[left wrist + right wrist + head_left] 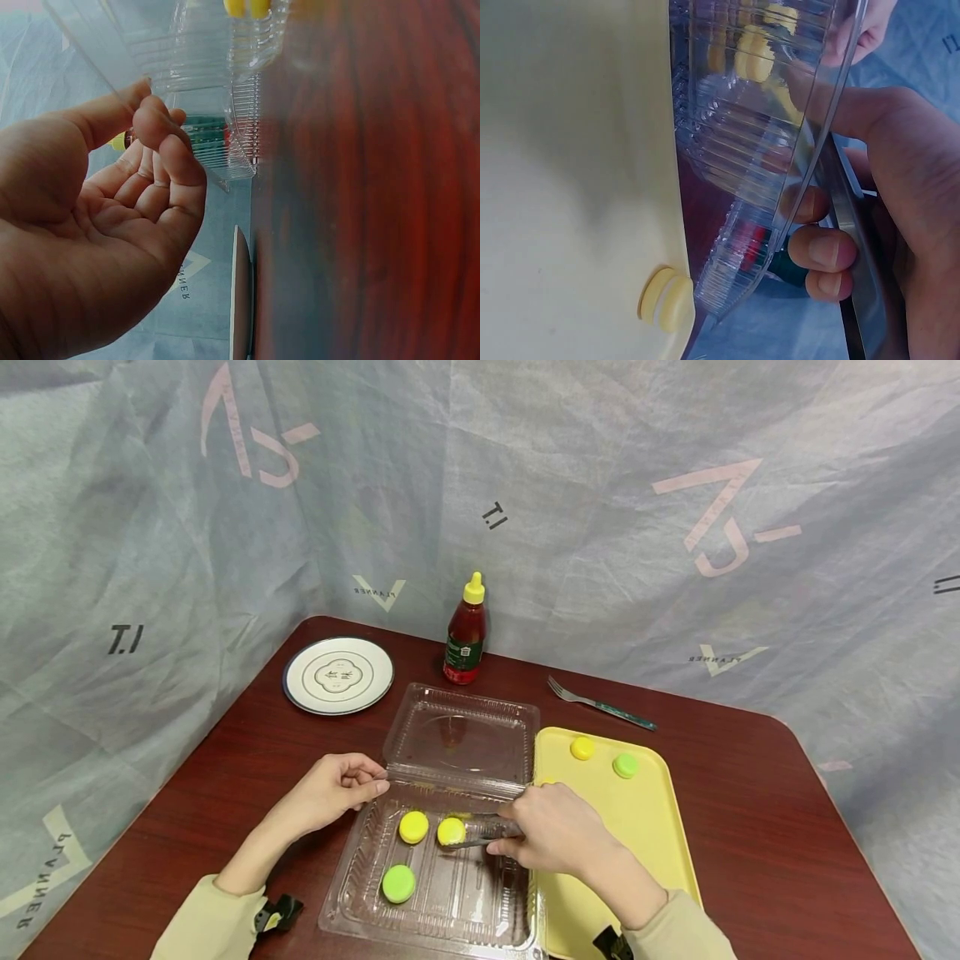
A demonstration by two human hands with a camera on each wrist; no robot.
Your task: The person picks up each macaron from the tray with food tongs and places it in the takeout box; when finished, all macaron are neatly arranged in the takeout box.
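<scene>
My right hand (555, 827) grips metal tongs (859, 232), whose tips lie at a yellow macaron (452, 832) inside an open clear plastic container (480, 893). Whether the tips squeeze that macaron I cannot tell. Left of it sit another yellow macaron (413, 827) and a green macaron (398, 884). With thumb and index finger, my left hand (112, 202) pinches the container's edge, close to the hinge of its raised lid (465, 739). Beside the container, a yellow tray (630, 835) bears a yellow macaron (582, 748), a green macaron (626, 766) and another yellow one (667, 300), mostly hidden by my right hand in the head view.
A white plate (300, 681) with a dark rim lies at the back left of the dark red table (765, 827). Behind the lid stands a red sauce bottle (467, 639) with a yellow cap. Beyond the tray rests a fork (600, 704).
</scene>
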